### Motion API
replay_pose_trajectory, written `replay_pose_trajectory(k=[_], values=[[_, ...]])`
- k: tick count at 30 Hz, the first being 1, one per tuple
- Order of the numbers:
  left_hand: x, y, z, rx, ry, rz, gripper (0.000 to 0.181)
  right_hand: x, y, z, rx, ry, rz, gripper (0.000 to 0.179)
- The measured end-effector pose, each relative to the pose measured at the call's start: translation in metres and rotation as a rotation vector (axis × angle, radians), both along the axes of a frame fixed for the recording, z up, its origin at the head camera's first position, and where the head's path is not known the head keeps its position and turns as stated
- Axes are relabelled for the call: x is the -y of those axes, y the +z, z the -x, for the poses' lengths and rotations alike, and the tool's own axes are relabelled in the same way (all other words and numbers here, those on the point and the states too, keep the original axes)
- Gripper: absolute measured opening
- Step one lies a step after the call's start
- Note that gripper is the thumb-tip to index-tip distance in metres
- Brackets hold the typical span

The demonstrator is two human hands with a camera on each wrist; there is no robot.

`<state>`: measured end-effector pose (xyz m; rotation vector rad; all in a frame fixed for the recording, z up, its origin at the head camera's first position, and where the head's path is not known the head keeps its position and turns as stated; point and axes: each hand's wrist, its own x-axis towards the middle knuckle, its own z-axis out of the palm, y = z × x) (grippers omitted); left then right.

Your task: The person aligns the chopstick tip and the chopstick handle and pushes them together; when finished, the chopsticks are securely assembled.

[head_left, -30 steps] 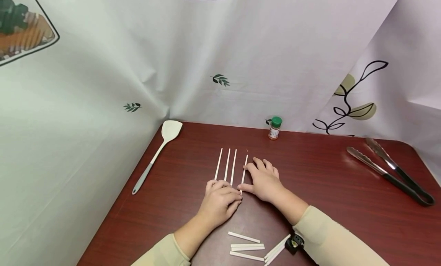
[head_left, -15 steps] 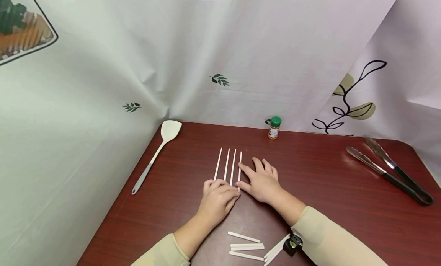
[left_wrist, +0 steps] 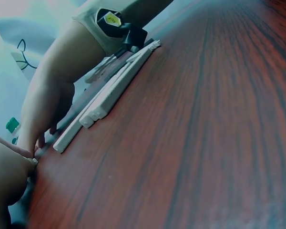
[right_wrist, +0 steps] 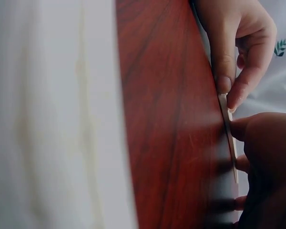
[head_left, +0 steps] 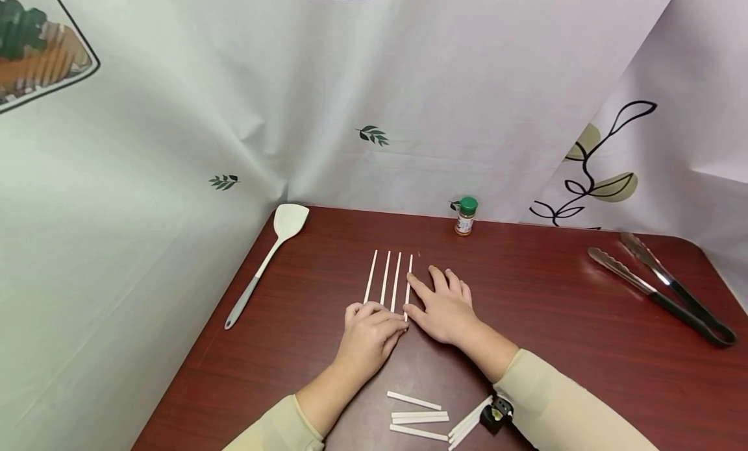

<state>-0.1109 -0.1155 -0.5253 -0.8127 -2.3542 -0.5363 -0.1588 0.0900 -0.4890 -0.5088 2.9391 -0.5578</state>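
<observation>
Three thin white sticks (head_left: 386,276) lie side by side on the table, pointing away from me. A fourth white stick (head_left: 410,264) lies roughly parallel, just right of them. My left hand (head_left: 369,337) is over the near ends of the row; in the right wrist view its thumb and index finger pinch the near end of the fourth stick (right_wrist: 226,110). My right hand (head_left: 444,308) is spread on the table, thumb and index fingertip touching that stick's right side. The near ends of the other three are hidden behind my left hand.
Several more white sticks (head_left: 419,417) lie near the front, some under the black wrist camera (head_left: 495,413). A white spatula (head_left: 289,222) is at left, a green-capped spice jar (head_left: 465,217) at the back, and metal tongs (head_left: 660,295) at right on the red-brown table (head_left: 543,289).
The fourth stick has slid left toward the other three, then slightly away from me. My right thumb and index finger moved left with it. My left hand has shifted only a little.
</observation>
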Motion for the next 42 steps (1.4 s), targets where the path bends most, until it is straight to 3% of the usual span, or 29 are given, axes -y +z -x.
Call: replay_pose_trajectory(k=[5,10,14,18,23,27,31,35,42], values=[[-0.002,0.002,0.0,0.023,-0.062,-0.032,0.021,-0.003,0.002,0.001,0.052,-0.003,0.033,0.071],[-0.003,0.005,-0.002,0.037,-0.145,-0.049,0.028,-0.01,0.014,-0.004,0.107,0.005,0.109,0.071],[-0.003,0.008,-0.005,0.036,-0.215,-0.045,0.027,-0.023,0.026,-0.018,0.099,-0.012,0.164,0.057],[-0.004,0.012,-0.009,0.055,-0.281,-0.038,0.028,-0.043,0.028,-0.04,0.03,-0.017,0.22,0.042],[-0.008,0.014,-0.013,0.103,-0.346,-0.032,0.041,-0.076,0.014,-0.067,-0.079,0.109,0.337,0.036],[-0.013,0.014,-0.021,0.14,-0.387,-0.01,0.046,-0.099,-0.002,-0.086,-0.19,0.25,0.424,0.044],[-0.012,0.014,-0.032,0.217,-0.401,0.049,0.047,-0.113,-0.014,-0.101,-0.256,0.365,0.448,0.051],[-0.005,0.013,-0.038,0.259,-0.454,0.084,0.048,-0.118,-0.02,-0.109,-0.258,0.406,0.428,0.049],[-0.004,0.008,-0.04,0.206,-0.542,0.107,0.039,-0.125,-0.027,-0.118,-0.249,0.454,0.489,0.042]])
